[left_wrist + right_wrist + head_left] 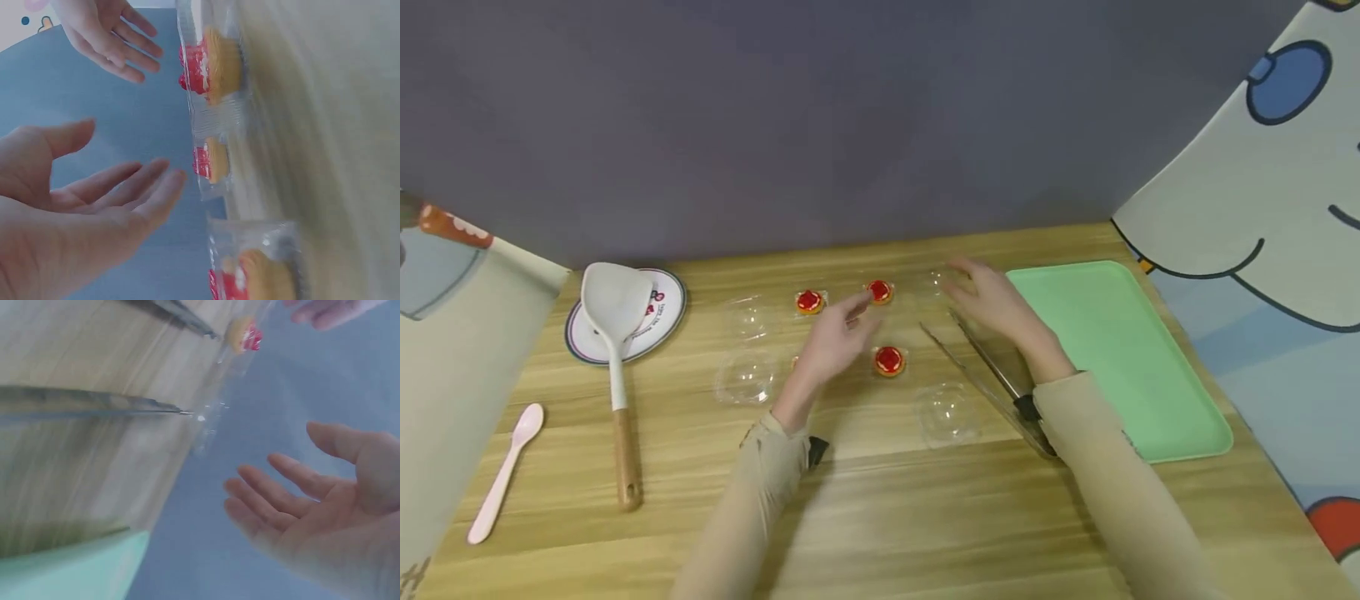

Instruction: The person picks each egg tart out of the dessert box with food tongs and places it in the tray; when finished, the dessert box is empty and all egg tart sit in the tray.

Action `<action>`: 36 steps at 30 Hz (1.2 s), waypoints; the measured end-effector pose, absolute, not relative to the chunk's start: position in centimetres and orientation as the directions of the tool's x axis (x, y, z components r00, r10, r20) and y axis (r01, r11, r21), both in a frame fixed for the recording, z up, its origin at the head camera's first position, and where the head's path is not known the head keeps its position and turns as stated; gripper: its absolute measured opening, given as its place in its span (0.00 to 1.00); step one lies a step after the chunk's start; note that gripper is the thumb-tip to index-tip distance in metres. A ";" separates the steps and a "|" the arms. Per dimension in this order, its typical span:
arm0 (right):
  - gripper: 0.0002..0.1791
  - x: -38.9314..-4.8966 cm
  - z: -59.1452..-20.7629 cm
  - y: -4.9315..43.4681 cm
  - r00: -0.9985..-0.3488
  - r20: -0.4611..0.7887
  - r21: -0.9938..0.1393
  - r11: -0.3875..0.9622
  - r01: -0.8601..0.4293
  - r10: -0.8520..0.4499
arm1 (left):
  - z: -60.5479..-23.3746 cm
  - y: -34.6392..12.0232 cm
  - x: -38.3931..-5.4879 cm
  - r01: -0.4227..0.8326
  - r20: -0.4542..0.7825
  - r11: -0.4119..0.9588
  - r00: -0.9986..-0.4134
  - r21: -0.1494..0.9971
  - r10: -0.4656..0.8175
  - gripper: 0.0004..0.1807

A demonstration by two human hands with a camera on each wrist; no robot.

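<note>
Though clear, ridged plastic packs (217, 117)

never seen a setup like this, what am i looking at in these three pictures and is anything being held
There is no machine here, just a person working with two bare hands. The widest picture comes from a camera worn on the head, looking forward and down. The other two come from cameras on the wrists, one for each hand, so their scenes look tipped sideways.

On the wooden table lie small red-topped cakes in clear packaging, with more clear plastic domes around them. To the left are a pink spoon and a spatula whose head lies across a plate. To the right are metal tongs and a green tray.

The left hand and right hand both look empty, near the cakes.
</note>
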State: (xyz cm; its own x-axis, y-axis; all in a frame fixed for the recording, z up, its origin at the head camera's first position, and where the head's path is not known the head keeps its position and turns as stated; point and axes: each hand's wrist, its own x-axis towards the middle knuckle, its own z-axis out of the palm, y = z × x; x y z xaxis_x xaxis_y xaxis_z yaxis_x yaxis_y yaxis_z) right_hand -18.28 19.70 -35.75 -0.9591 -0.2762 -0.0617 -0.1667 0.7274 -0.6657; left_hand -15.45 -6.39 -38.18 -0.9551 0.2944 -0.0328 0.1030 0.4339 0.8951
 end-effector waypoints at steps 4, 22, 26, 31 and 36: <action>0.29 -16.5 -35.1 20.6 -0.958 -0.051 -0.660 0.729 -0.180 -0.283 | -38.6 -6.6 -14.3 0.092 -0.111 0.505 -0.927 0.858 0.358 0.36; 0.32 -8.3 -38.3 26.6 -0.956 -0.046 -0.493 0.839 -0.230 -0.289 | -41.0 -5.3 -12.6 0.116 -0.133 0.572 -0.918 0.812 0.374 0.50; 0.38 -7.3 -39.7 27.1 -0.958 -0.067 -0.449 0.866 -0.219 -0.278 | -41.1 -5.0 -12.7 0.137 -0.117 0.609 -0.926 0.782 0.358 0.50; 0.43 -6.6 -40.7 26.9 -0.962 -0.059 -0.372 0.900 -0.226 -0.267 | -41.1 -4.6 -13.0 0.149 -0.112 0.624 -0.927 0.767 0.359 0.51; 0.43 -6.3 -41.2 26.7 -0.959 -0.048 -0.318 0.915 -0.249 -0.278 | -41.2 -4.4 -13.1 0.154 -0.103 0.590 -0.920 0.792 0.378 0.51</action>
